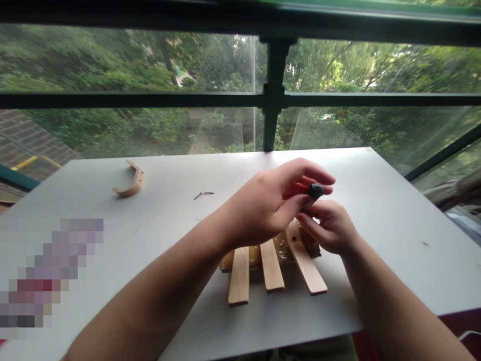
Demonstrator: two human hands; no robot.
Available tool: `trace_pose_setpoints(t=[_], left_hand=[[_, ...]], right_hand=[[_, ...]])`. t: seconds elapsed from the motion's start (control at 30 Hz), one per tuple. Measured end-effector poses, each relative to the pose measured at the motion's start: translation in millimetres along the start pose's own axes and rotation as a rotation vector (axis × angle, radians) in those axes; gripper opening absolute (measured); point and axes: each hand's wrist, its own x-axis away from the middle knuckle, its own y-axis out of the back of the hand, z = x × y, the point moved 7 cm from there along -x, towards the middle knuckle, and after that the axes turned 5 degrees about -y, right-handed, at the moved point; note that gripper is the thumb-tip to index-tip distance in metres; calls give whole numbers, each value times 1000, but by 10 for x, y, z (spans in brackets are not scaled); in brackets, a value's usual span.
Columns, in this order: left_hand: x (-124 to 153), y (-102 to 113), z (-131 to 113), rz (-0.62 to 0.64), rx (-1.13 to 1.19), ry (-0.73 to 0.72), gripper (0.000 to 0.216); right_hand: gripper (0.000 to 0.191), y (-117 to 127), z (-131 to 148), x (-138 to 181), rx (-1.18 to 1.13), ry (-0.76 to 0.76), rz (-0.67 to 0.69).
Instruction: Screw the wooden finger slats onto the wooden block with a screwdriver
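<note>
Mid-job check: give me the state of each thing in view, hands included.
Left hand: closed around the dark object
Dark object: held, mostly hidden
Right hand: fingers bent beside the dark object; grip unclear
Three wooden slats: side by side, far ends partly hidden
Brown piece: shiny, partly covered by slats
Two screws or nails: loose, lying on the table
Curved wooden piece: unheld, on the table

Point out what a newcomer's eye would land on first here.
Probably the left hand, gripping a small dark object near the middle of the view, with the right hand close by. Below, three pale wooden slats jut toward the viewer from a glossy brown piece. Farther back, at left, a curved wooden piece rests on the white table.
</note>
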Motion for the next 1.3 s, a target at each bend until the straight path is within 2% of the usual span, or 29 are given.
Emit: trace_pose_setpoints(t=[0.2,0.4,0.53,0.77,0.97,1.2,1.3], left_hand=[[-17,28,-20,-18,-147,-35,29],[-20,128,-17,-154,-210,-34,28],[-30,124,-24,-142,-248,-19,24],[-28,98,-52,-156,-351,-38,30],[-20,62,-48,-113,-259,4,20],[-11,52,30,-2,-48,27,32],[-15,27,49,27,-36,16,32]], right_hand=[[18,-3,-46,2,26,-27,-11],[16,32,-97,2,-1,-50,-61],[16,24,-100,-7,-18,-90,-84],[15,4,-52,-5,65,-95,-156],[19,21,-47,3,80,-66,-184],[18,52,8,8,0,-1,-158],[15,66,16,14,-14,17,-164]])
